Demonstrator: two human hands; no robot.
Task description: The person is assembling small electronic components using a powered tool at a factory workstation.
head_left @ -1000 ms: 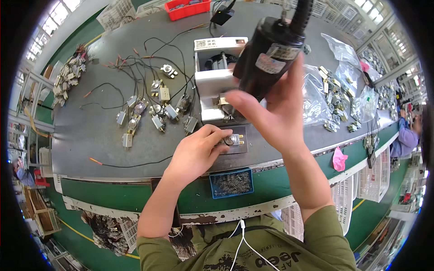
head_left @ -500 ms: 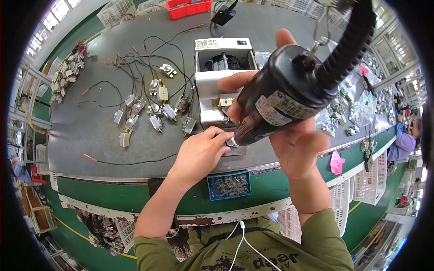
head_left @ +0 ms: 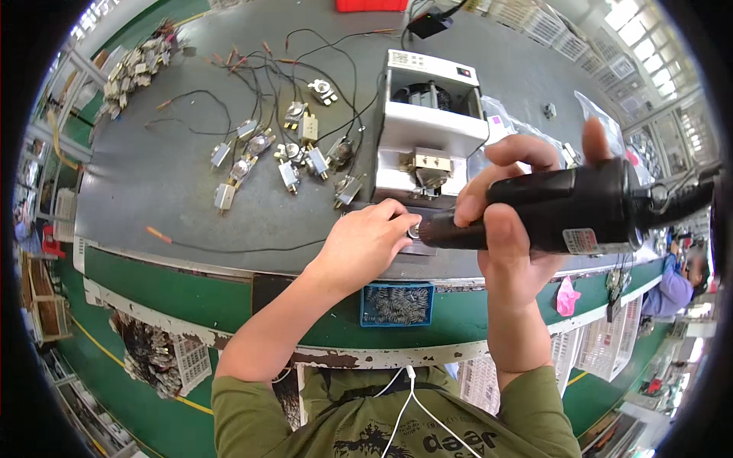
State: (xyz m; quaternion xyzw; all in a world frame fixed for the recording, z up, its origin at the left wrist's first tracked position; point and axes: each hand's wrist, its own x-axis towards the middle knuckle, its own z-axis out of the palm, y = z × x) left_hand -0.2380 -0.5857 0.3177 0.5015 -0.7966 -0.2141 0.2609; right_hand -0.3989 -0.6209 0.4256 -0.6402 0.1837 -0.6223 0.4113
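My right hand point(head_left: 513, 256) is wrapped round a black electric screwdriver point(head_left: 569, 206), thumb below and fingers on the upper side. The screwdriver lies almost level, its narrow end pointing left and its cable end to the right. At that narrow end, my left hand point(head_left: 365, 243) pinches a small shiny metal part point(head_left: 414, 230) over a flat metal plate at the bench's front edge. My fingers and the screwdriver hide most of the part. Just behind stands a white box-shaped machine point(head_left: 427, 122) with a brass-coloured metal block point(head_left: 431, 164) on its front.
Several metal switch-like units point(head_left: 308, 128) with black wires lie left of the machine. A blue tray point(head_left: 397, 326) of small metal pieces sits in front. A heap of similar units point(head_left: 141, 67) is at far left, a red bin point(head_left: 372, 4) at the back. Pink paper point(head_left: 566, 296) lies right.
The screwdriver has tipped from a steep slant to nearly level, its cable end swinging right and down. My left hand keeps its pinch on the part. The whole view has shifted.
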